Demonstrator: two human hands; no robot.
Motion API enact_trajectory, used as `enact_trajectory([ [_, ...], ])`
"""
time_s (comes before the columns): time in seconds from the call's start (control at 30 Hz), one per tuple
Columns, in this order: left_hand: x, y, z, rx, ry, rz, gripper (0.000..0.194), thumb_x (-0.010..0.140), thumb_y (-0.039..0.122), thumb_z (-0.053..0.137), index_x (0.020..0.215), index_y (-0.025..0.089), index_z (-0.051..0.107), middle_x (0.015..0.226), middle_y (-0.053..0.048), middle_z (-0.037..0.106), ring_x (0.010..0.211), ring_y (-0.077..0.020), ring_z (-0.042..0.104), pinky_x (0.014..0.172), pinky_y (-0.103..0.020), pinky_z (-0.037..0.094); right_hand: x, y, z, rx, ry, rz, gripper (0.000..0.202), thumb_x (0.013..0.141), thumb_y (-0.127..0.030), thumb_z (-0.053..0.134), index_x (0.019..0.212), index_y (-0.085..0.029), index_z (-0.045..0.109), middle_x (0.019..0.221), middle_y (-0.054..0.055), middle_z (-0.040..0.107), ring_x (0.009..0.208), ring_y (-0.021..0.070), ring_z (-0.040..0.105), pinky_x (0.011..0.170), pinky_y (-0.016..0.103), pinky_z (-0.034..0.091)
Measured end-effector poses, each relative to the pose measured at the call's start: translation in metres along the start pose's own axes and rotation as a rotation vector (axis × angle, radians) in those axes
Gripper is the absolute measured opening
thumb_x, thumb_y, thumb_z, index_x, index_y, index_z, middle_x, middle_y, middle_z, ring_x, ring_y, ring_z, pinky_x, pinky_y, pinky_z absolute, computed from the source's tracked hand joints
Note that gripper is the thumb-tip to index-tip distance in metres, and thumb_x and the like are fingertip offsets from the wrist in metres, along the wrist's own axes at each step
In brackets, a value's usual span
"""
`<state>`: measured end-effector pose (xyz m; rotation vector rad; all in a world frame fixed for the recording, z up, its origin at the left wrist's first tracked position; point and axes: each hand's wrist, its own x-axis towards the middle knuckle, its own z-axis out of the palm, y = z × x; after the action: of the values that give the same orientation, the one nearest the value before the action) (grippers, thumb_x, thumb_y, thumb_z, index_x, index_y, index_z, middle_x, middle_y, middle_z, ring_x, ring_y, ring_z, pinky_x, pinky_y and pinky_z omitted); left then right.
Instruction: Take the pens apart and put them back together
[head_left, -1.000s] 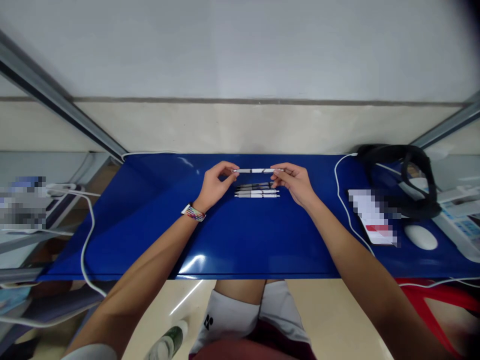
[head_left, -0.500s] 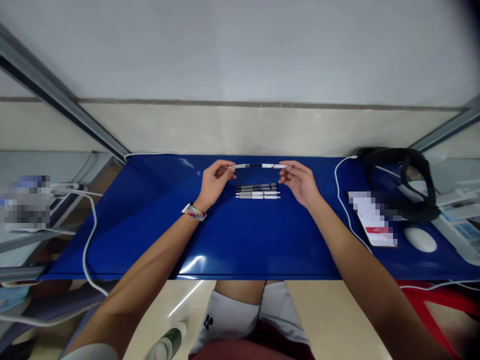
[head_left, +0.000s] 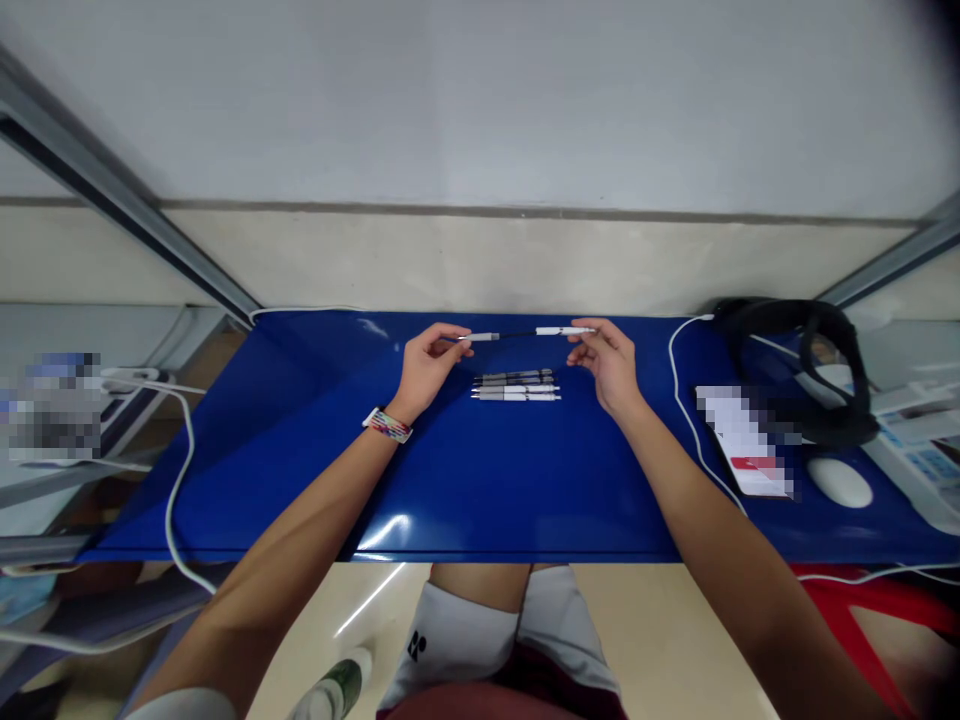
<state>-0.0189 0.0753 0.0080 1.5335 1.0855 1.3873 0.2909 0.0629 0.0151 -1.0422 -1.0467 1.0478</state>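
Observation:
A pen in two parts is stretched between my hands above the blue desk top. My left hand (head_left: 437, 365) pinches the grey front barrel (head_left: 484, 337) at its tip. In the fingers of my right hand (head_left: 609, 360) is the white rear barrel (head_left: 556, 331), held by its far end. A thin dark refill (head_left: 517, 333) bridges the gap between the two barrels; I cannot tell whether it touches the white one. Just below, several pens (head_left: 514, 386) lie side by side on the desk, some dark and some white with grey.
On the right are a phone (head_left: 739, 440), a white mouse (head_left: 840, 482), a black headset-like strap (head_left: 806, 370) and a white cable (head_left: 679, 380). Another cable (head_left: 176, 490) hangs over the left edge. The wall (head_left: 480, 260) rises behind the blue desk (head_left: 525, 490).
My right hand has shifted right with the white barrel, so the gap has widened and more dark refill shows. My left hand has barely moved.

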Motion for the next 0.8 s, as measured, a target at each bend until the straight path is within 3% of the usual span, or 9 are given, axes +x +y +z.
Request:
enact_trajectory([
  [0.8,-0.0004,0.0057,0.0004,-0.062,0.021,-0.016,0.025,0.090,0.042,0.088,0.101,0.019,0.087,0.086,-0.006,0.084,0.078,-0.0169,0.077,0.076,-0.030,0.063,0.0008,-0.0036,-0.0015,-0.044,0.127,-0.045,0.020,0.083,-0.031,0.072,0.098,-0.023,0.081,0.073,-0.001,0.070,0.055,0.0125,0.064,0.055,0.027,0.054],
])
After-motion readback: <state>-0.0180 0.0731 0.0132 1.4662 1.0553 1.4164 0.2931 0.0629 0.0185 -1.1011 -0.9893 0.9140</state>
